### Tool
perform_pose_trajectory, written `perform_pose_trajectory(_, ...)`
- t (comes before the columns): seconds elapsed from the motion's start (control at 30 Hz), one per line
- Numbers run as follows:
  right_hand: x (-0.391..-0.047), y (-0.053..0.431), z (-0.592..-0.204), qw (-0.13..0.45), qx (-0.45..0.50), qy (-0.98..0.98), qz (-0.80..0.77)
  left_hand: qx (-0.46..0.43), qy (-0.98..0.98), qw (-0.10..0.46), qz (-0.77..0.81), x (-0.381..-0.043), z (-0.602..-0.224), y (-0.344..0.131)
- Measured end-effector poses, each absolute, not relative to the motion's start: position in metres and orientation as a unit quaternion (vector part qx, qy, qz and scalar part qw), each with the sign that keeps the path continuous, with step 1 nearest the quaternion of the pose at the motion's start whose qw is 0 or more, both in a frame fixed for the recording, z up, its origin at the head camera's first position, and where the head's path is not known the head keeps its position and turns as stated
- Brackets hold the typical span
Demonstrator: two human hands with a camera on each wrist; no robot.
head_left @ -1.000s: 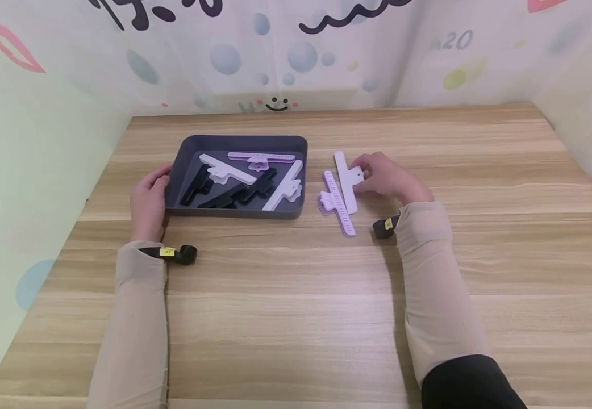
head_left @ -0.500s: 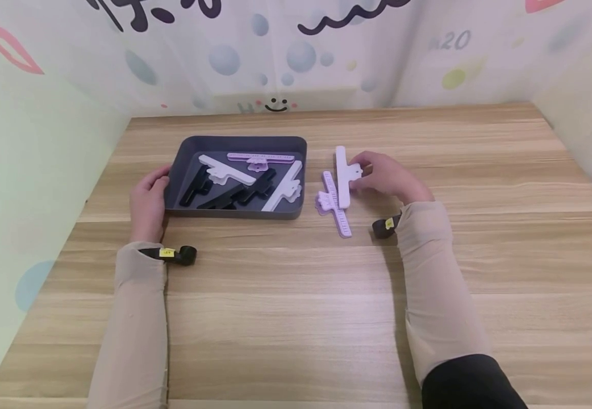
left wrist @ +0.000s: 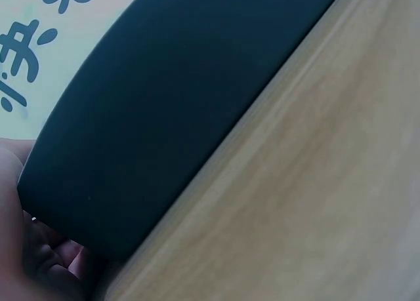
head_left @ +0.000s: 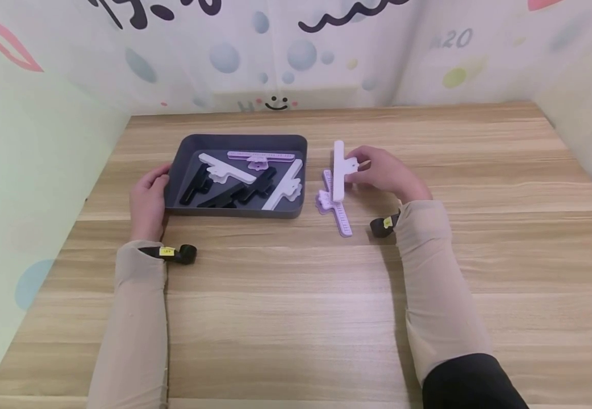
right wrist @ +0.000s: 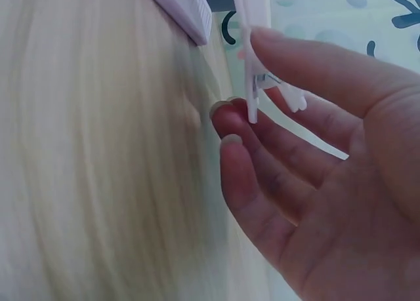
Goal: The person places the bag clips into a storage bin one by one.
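My right hand (head_left: 385, 171) pinches a white bag clip (head_left: 338, 170) by its handle. In the right wrist view, the thumb lies on one side of the white clip (right wrist: 254, 45) and curled fingers on the other. This clip is raised above the table and overlaps a purple bag clip (head_left: 344, 220) lying there. At the left end of a dark grey tray (head_left: 234, 213), my left hand (head_left: 146, 204) grips the wall; some of its fingers are hidden. The left wrist view shows the tray's side (left wrist: 151, 117) with curled fingers by its corner.
Inside the tray lie several clips: white clips (head_left: 226, 169), a purple clip (head_left: 260, 156) and black clips (head_left: 196, 184). The wooden table (head_left: 286, 318) meets a printed backdrop (head_left: 326, 79) at the back and a pale wall (head_left: 35, 159) at the left.
My right hand has lifted the white clip off the table and shifted it slightly left, over the purple clip. The left hand and the tray have stayed in place.
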State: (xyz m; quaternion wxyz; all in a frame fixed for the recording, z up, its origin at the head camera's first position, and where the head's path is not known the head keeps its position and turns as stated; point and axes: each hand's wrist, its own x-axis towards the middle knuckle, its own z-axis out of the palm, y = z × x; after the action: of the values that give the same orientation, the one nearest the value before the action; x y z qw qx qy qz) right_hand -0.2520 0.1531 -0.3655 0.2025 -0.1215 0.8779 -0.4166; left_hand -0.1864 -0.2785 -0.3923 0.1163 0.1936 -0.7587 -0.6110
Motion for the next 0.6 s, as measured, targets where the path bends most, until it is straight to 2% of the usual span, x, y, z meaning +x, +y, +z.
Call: perform_pose_trajectory(0.6, -0.247, 0.130, -0.352, 0.155, -0.145, 0.871, -0.442, 0.192, -0.749, 0.120, -0.622, -0.186, -0.391, -0.277)
